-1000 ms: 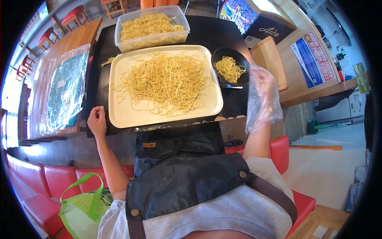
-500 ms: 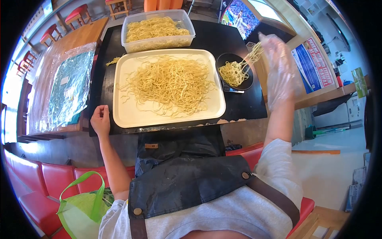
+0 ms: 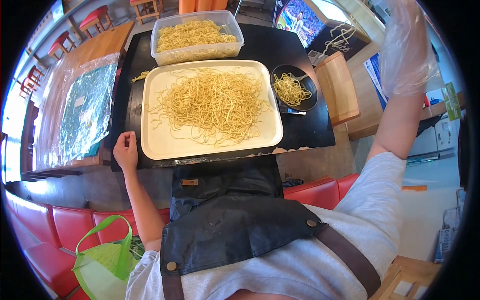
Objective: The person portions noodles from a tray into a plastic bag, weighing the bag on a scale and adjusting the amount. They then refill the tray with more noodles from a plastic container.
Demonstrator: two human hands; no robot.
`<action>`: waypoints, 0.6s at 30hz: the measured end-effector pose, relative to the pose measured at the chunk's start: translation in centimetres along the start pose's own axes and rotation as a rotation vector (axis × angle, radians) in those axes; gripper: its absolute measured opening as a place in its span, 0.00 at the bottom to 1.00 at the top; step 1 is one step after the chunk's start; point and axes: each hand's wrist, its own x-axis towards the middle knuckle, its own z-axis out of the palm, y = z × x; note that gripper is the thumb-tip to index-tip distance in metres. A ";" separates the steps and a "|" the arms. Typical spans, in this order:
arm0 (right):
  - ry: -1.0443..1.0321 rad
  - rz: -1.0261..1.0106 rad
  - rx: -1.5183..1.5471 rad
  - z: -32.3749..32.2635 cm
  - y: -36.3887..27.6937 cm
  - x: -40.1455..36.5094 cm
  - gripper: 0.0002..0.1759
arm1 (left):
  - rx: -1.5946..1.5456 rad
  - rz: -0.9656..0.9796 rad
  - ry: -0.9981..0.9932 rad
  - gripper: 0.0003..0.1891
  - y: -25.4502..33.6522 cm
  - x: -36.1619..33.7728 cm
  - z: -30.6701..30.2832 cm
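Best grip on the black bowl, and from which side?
Probably the right rim of the black bowl, approached from the person's right with the right hand. The bowl is round and open, and its noodles leave wall bare near that rim. On the left, the tray sits close, likely leaving little finger room.

Right hand (image 3: 404, 27), cut by top edge (fingers unclear); device (image 3: 286, 109), mostly hidden under bowl (image 3: 312, 94)

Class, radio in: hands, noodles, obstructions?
Left hand at table edge. Right hand gloved, raised, fingers unclear. Noodles heaped on tray, some in bowl. Nothing visibly blocking bowl.
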 end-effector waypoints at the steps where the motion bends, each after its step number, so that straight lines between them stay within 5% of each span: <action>1: -0.011 -0.011 -0.008 0.5 -0.8 -0.2 0.15 | 0.008 -0.013 -0.013 0.06 0.1 0.0 0.0; 6: -0.141 -0.037 -0.098 3.8 -4.0 -2.2 0.15 | 0.021 -0.016 -0.024 0.07 0.4 -0.1 -0.2; 11: -0.503 0.036 -0.375 8.5 -5.0 -6.2 0.15 | -0.003 0.041 0.040 0.08 0.4 0.0 0.0; 14: -0.867 0.273 -0.648 11.5 -1.7 -9.1 0.15 | -0.005 0.023 0.024 0.08 0.5 -0.1 -0.1; 16: -1.029 0.637 -0.284 13.8 9.6 -12.9 0.10 | 0.019 0.027 0.026 0.08 0.2 0.0 0.0; 18: -1.366 -0.027 -0.863 14.1 9.1 -14.6 0.06 | 0.010 0.019 0.027 0.08 0.3 0.0 0.0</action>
